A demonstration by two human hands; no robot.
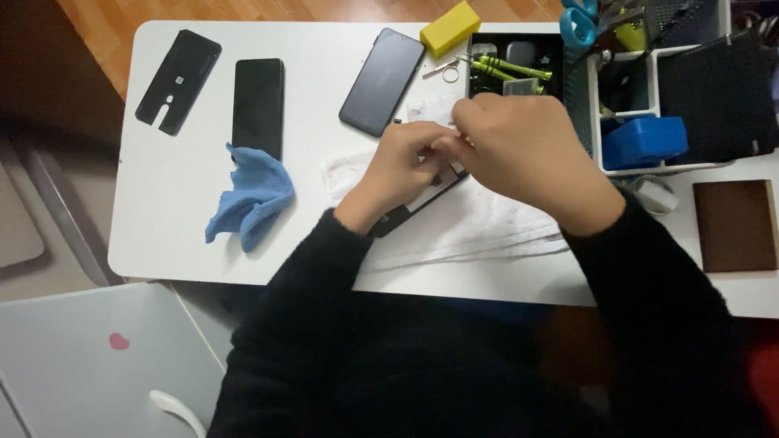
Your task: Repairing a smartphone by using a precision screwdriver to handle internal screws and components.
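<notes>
Near table's front edge, both hands' fingers pinch a dark phone part.

The bench lay bare along its left edge and near corner, wide enough for a hand to pass. Farther in, a black back cover, a dark phone and a crumpled blue cloth stood close together. A second phone and a yellow block crowded the far middle. To the right, a black tool tray and a desk organiser walled off the far side; a brown pad took the right edge.
</notes>
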